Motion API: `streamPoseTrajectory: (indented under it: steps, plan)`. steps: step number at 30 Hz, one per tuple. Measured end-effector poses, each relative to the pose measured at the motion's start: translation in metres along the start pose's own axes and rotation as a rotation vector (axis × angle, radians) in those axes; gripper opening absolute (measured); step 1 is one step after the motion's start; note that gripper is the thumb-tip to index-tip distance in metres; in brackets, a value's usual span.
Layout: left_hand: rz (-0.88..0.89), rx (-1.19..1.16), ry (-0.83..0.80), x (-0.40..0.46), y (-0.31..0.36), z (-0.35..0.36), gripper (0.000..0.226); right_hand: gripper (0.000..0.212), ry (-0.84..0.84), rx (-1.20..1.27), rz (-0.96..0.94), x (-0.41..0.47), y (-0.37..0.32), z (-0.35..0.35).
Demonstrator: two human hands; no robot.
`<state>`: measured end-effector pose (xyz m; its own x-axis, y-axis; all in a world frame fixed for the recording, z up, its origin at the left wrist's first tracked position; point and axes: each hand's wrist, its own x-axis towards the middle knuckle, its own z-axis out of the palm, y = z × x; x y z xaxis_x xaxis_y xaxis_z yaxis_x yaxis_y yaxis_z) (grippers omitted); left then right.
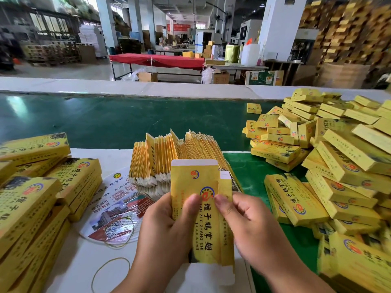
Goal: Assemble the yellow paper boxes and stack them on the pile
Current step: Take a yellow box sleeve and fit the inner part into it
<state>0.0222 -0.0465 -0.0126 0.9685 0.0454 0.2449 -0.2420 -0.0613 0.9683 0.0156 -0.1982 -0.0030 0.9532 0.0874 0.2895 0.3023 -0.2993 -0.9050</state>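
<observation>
Both hands hold one flat yellow box blank [203, 210] upright over the near edge of the table [88, 271], printed face toward the camera. The left hand [169, 225] grips its left edge, thumb pressed on the front panel and fingers curled behind. The right hand [249, 225] pinches the right side panel, thumb on the front near the logo. The top tuck flap [194, 162] stands straight, not yet folded.

The step in hand looks like opening the blank into a tube. To do it well, the two thumbs should push the opposite creases toward each other so the sleeve squares up evenly (pressing on the panel face instead would only bow it), then the small side flaps go in before the tuck flap.

Just behind the blank, a fanned stack of unopened blanks [179, 157] sits mid-table. The pile of assembled boxes [338, 166] spreads across the green surface toward the right edge, well within reach. More finished boxes [38, 197] lie at the left edge, and loose rubber bands [110, 271] rest beside a printed leaflet [118, 210].
</observation>
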Motion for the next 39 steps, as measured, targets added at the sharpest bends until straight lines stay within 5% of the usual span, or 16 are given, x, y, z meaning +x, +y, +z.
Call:
streamPoseTrajectory:
  steps: [4, 11, 27, 32, 34, 37, 39]
  plan:
    - [-0.07, -0.076, 0.039, 0.0, 0.001, 0.002, 0.049, 0.04, 0.119, -0.023, -0.047, -0.001, 0.003, 0.016]
    - [-0.117, -0.199, 0.076, -0.003, 0.004, 0.005, 0.039, 0.041, 0.141, -0.052, -0.079, -0.002, -0.002, 0.015]
    - [0.054, 0.136, 0.05, -0.001, -0.002, 0.007, 0.021, 0.052, 0.314, -0.054, -0.118, 0.002, 0.01, 0.008]
    - [-0.037, 0.115, -0.215, -0.002, -0.008, 0.006, 0.094, 0.043, 0.242, -0.019, -0.028, 0.001, 0.006, 0.008]
    - [-0.09, 0.039, -0.31, -0.001, -0.008, 0.004, 0.102, 0.047, 0.212, -0.059, -0.091, 0.0, 0.006, 0.01]
    - [-0.161, -0.154, -0.436, 0.001, 0.001, -0.003, 0.073, 0.069, 0.132, -0.082, -0.139, -0.001, 0.002, 0.012]
    - [-0.263, -0.259, -0.449, 0.002, 0.01, -0.007, 0.043, 0.06, 0.164, -0.043, -0.113, -0.001, 0.0, 0.01]
